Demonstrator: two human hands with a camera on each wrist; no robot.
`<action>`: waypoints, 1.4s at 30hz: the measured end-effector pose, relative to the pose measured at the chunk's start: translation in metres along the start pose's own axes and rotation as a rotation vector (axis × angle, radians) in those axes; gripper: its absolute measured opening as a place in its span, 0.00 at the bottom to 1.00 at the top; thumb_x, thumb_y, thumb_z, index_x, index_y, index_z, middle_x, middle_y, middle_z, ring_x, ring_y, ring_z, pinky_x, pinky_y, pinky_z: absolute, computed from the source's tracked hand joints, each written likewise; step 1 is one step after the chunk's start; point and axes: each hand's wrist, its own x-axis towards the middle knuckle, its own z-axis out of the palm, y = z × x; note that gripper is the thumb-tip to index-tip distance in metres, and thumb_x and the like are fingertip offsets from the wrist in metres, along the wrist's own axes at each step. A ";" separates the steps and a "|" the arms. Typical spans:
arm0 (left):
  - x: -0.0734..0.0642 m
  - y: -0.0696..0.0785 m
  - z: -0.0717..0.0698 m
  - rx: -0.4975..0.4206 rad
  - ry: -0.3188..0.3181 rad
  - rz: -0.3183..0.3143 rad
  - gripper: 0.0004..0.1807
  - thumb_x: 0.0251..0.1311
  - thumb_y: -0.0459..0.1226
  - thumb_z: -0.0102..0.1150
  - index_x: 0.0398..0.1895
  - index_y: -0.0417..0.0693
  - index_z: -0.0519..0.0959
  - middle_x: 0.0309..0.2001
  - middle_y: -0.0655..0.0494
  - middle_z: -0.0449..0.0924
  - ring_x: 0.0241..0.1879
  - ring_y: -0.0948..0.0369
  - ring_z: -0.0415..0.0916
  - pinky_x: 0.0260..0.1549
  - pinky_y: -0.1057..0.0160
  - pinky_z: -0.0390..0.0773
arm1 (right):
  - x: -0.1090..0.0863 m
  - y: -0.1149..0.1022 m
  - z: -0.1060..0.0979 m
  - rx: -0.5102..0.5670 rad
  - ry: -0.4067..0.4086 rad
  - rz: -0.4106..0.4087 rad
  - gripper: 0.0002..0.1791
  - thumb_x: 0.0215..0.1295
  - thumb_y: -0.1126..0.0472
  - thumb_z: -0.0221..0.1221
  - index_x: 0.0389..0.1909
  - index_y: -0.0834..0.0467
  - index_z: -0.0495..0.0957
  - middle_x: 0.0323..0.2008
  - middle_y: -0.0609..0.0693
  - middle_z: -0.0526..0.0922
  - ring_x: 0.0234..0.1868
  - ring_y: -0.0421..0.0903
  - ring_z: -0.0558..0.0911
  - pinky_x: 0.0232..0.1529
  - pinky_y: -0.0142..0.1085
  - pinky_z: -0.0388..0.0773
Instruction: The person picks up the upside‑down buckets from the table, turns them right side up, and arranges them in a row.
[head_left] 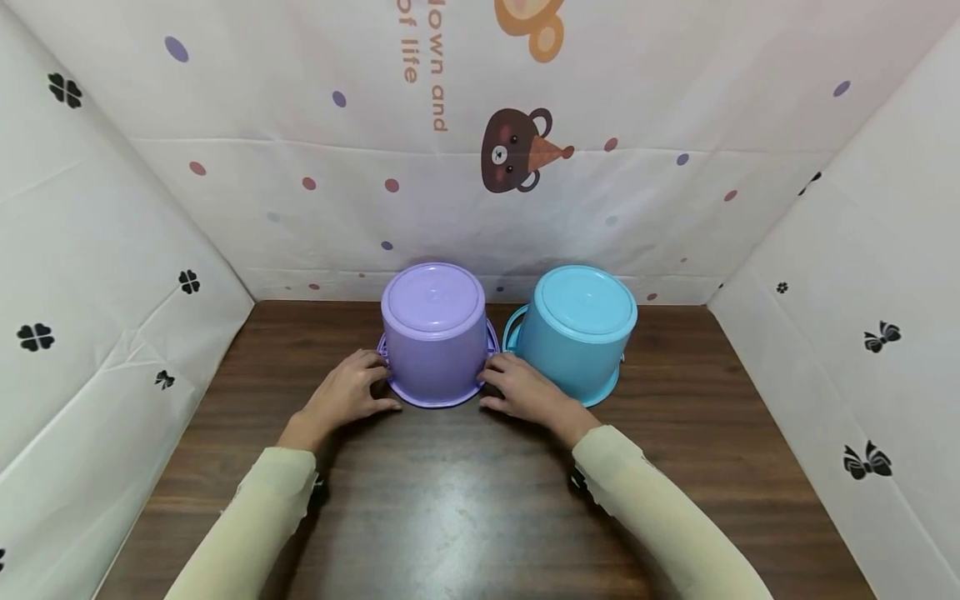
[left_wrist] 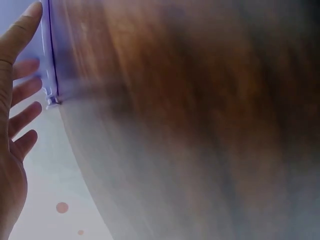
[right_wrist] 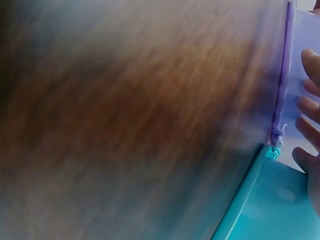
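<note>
My left hand (head_left: pixel 345 392) and right hand (head_left: pixel 528 392), fingers loosely spread, flank an upturned purple bucket (head_left: pixel 437 358) (smooth-sided, round base facing up) beside a turquoise bucket (head_left: pixel 573 354).

Booth-like here, the wider room unclear: a wood-grain table (head_left: pixel 450 525), a white bear-print sheet (head_left: pixel 637 83) rising behind it, a clover-print sheet (head_left: pixel 90 242) to its left, a bow-print sheet (head_left: pixel 832 317) to its right.

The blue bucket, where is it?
In the head view, the blue bucket sits upside down on the table, just right of the purple bucket and beside the right hand.
</note>
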 end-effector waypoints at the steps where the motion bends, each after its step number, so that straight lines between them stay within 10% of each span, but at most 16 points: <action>1: 0.000 -0.001 0.000 0.003 -0.007 -0.005 0.31 0.37 0.54 0.85 0.36 0.39 0.88 0.43 0.45 0.85 0.47 0.48 0.80 0.56 0.48 0.80 | 0.000 0.000 0.001 0.001 -0.001 0.003 0.21 0.61 0.50 0.74 0.49 0.58 0.85 0.46 0.53 0.82 0.49 0.51 0.80 0.55 0.43 0.79; 42: 0.003 -0.003 0.005 0.018 -0.031 -0.077 0.27 0.37 0.51 0.87 0.29 0.39 0.86 0.42 0.45 0.83 0.47 0.48 0.81 0.50 0.50 0.83 | 0.015 0.003 0.019 -0.082 -0.041 0.073 0.11 0.63 0.52 0.72 0.35 0.54 0.84 0.40 0.51 0.82 0.55 0.55 0.80 0.63 0.44 0.76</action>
